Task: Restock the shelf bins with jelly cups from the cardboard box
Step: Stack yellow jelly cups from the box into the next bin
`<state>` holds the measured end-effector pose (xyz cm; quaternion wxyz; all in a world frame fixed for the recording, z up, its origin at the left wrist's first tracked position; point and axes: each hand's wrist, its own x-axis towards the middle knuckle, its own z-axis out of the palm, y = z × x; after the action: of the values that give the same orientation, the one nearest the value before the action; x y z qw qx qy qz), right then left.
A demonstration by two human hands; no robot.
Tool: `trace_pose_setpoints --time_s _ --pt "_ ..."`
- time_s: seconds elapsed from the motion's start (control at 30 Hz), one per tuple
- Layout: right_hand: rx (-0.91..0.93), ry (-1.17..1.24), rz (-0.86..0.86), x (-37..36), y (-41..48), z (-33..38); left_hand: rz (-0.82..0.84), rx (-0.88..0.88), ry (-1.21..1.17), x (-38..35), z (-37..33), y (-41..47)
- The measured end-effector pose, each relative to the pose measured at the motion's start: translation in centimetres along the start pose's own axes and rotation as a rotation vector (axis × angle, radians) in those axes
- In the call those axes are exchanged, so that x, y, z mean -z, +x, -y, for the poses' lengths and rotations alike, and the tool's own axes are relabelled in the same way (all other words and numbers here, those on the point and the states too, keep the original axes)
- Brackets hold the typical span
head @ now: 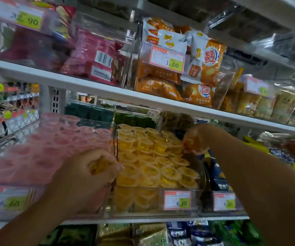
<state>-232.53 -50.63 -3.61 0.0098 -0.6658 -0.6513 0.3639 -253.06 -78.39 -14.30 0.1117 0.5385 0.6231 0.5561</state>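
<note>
Your left hand (82, 176) has its fingers curled round a handful of jelly cups (98, 165) at the near left corner of the clear bin (143, 213), which is heaped with yellow cups (152, 157). Your right hand (195, 139) grips an orange-yellow cup (192, 143) over the bin's far right side. The pink cups (45, 148) sit just left.

The person's bare left hand (88, 174) leads back into a bare left forearm (36, 219), uncovered all the way to the lower edge of view. The bare right hand (194, 139) and right forearm (258, 174) are likewise unclothed, and both hands show blurred outlines.
</note>
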Motion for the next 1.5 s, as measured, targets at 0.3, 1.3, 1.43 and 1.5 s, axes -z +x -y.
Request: trace_pose_setpoints --time_s 0.3,1.3,1.43,1.5 --pt "0.328 -0.260 -0.124 -0.3 -1.5 0.5 -0.017 -0.036 -0.064 0.5 0.3 -0.1" --pt "1.014 -0.349 -0.196 -10.9 -7.6 1.6 -0.035 -0.030 -0.040 1.1 0.0 -1.5" --pt "1.076 -0.249 -0.221 -12.1 -7.2 1.3 -0.033 -0.040 -0.010 0.9 0.3 -1.5" --pt "1.094 -0.232 -0.203 -12.4 -6.8 1.2 -0.024 -0.039 -0.014 0.9 0.2 -1.6"
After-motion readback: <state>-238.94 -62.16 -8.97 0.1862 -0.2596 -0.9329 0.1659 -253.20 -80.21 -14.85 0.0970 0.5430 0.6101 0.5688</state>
